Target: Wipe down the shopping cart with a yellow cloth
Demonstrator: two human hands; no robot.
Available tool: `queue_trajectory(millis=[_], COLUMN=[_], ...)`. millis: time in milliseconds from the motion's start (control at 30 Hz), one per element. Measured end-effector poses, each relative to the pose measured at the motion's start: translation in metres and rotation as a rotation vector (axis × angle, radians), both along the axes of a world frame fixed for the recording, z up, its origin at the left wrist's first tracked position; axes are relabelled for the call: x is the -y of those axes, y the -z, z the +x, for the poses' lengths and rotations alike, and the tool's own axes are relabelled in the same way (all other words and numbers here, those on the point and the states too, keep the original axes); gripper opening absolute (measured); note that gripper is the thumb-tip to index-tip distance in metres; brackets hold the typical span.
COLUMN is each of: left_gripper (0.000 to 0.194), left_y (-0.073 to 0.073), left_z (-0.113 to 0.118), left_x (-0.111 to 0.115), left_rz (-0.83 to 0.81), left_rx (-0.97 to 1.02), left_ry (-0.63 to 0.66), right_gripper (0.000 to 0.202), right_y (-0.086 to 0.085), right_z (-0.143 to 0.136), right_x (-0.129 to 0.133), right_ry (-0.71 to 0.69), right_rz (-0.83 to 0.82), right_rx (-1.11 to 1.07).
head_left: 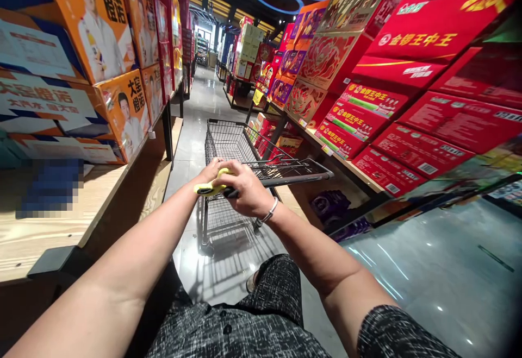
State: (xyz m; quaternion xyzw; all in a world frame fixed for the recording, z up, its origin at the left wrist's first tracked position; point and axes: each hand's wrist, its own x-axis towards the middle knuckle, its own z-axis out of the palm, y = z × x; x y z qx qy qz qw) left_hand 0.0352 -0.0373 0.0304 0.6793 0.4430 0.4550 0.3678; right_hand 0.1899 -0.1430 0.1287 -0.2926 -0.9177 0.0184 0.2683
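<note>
A dark wire shopping cart (229, 136) stands before me in the aisle, its grey handle bar (297, 179) running off to the right. At the left part of the handle, my right hand (248, 188) is closed round a yellow-green and black object (209, 185). Whether that object is part of the cart or a separate thing is unclear. My left hand (212, 170) lies just beyond it, touching or close to the right hand's fingers. Most of the left fingers are hidden. The basket shows bare wire mesh.
Orange drink cartons (122, 108) are stacked on a wooden shelf (98, 195) close on the left. Red gift boxes (408, 43) fill the right shelf, with purple packs (330, 206) below. The tiled aisle (204, 89) runs ahead between the shelves.
</note>
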Motion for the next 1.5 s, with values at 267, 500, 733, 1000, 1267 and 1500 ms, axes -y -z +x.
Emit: queue_trajectory(millis=[267, 500, 733, 1000, 1267, 1500], left_gripper=[0.032, 0.044, 0.057, 0.058, 0.03, 0.031], left_y=[-0.018, -0.05, -0.08, -0.061, -0.062, -0.054], left_z=[-0.014, -0.016, 0.03, 0.049, 0.015, -0.053], left_x=[0.005, 0.013, 0.077, 0.097, 0.083, 0.057], left_rz=[-0.215, -0.072, 0.234, 0.457, 0.456, 0.479], left_rx=[0.001, -0.206, -0.713, -1.085, -1.049, -0.988], left_ry=[-0.096, -0.154, -0.03, 0.007, 0.007, -0.06], right_gripper=[0.024, 0.021, 0.023, 0.034, 0.049, 0.038], right_y=[0.035, 0.034, 0.029, 0.021, 0.022, 0.001], right_z=[0.086, 0.224, 0.285, 0.2, 0.146, 0.225], right_x=[-0.008, -0.026, -0.046, -0.035, -0.038, -0.046], right_ry=[0.053, 0.462, 0.931, 0.521, 0.259, 0.453], right_rz=[0.178, 0.032, -0.05, 0.025, 0.075, -0.15], right_rx=[-0.066, -0.098, -0.046, 0.052, 0.107, 0.212])
